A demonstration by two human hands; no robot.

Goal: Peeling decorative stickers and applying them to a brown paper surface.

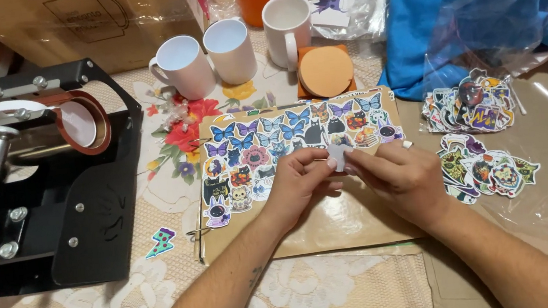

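Note:
My left hand (297, 184) and my right hand (397, 178) meet over a brown notebook (337, 226) whose upper half is covered with colourful stickers (273, 144). Between the fingertips of both hands sits a small pale sticker (339, 154), shown from its white back. Butterfly, cat and flower stickers lie stuck just above my fingers.
A black mug heat press (50, 179) stands at the left. Three white mugs (231, 45) and round orange coasters (325, 70) sit at the back. Loose sticker piles (471, 107) lie on clear plastic at the right, beside blue fabric (476, 0). One zigzag sticker (161, 242) lies on the tablecloth.

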